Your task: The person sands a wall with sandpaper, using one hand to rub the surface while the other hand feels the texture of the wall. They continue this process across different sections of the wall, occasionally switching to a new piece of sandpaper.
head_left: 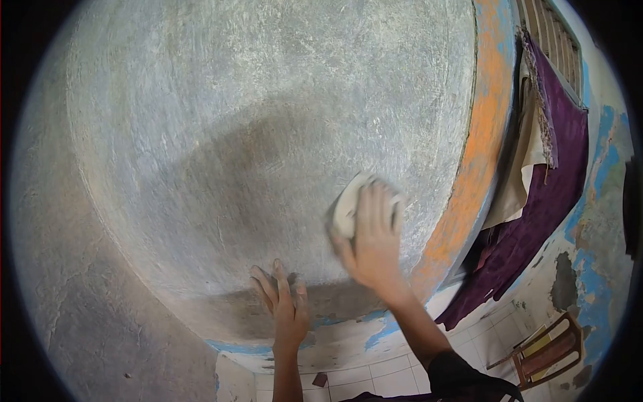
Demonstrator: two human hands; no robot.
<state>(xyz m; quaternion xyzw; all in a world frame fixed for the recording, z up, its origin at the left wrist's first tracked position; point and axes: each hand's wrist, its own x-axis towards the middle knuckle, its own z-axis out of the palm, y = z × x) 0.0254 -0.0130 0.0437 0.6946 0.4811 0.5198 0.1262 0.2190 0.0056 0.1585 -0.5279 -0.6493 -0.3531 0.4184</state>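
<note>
Against the grey plastered wall [375, 120], my right hand [377, 234] presses a whitish rounded pad [347, 206]. Its fingers lie over the pad, and motion blurs both a little; the pad's exact kind is not clear. Lower and to the left, my left hand [287, 313] touches the wall with its fingertips, fingers spread and nothing held. A broad shadow falls on the plaster above the left hand.
An orange and blue painted strip [482, 134] edges the wall on the right. Beyond it hangs a purple cloth [566, 154] by a slatted opening. A wooden chair [549, 352] stands on the tiled floor [392, 383], lower right. Blue paint peels nearby.
</note>
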